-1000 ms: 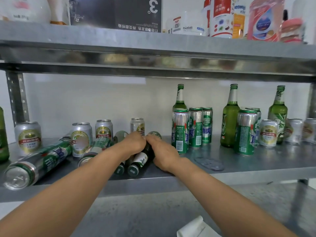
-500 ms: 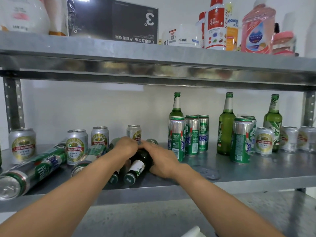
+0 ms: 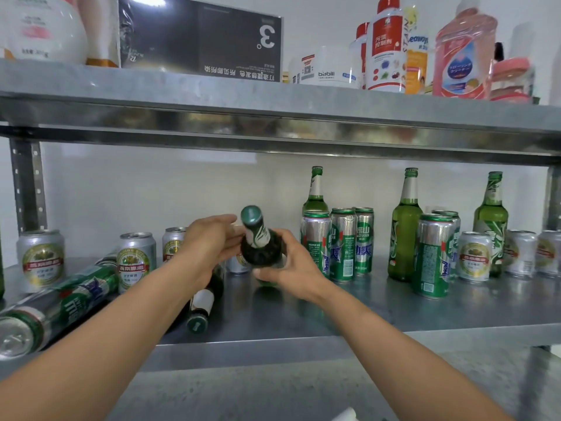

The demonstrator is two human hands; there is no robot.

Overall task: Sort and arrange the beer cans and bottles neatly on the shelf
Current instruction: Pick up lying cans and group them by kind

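A person's left hand (image 3: 209, 243) and right hand (image 3: 293, 267) clasp a tilted green bottle (image 3: 258, 235) above the shelf (image 3: 334, 311), likely to stand it among the upright bottles (image 3: 405, 232); a second bottle (image 3: 202, 302) lies flat

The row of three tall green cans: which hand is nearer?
Right. The right hand, gripping a bottle, sits just left of the cans; the left hand is farther left.

Place: was a storeroom or shop stockroom.
Shelving: bare steel shelf (image 3: 394, 311) lay beneath the right grip (image 3: 291, 265).
Stock: beer cans (image 3: 343, 244) stood right of it; detergent bottles (image 3: 461, 56) above.
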